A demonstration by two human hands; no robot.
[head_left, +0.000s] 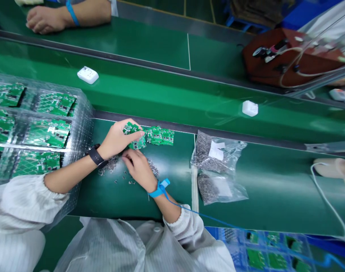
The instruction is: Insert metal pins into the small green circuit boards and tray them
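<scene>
My left hand [120, 138], with a dark watch on the wrist, grips a green circuit board [136, 140], thumb on top. Just below it, my right hand [137, 166] has its fingers drawn together near the board's lower edge; whatever they pinch is too small to make out. A blue wrist strap [159, 189] circles my right wrist. More circuit boards [161, 136] lie overlapping to the right of the held one. Around my hands, small metal parts [108, 166] are heaped and scattered on the green work surface [172, 181], partly hidden by my hands.
Clear plastic trays [86, 109] of circuit boards stand at the left. Two bags [215, 151] of small parts lie to the right. Blue trays [237, 245] sit low at the lower right. Beyond the ledge rest a co-worker's forearm [90, 13] and a brown box [291, 60].
</scene>
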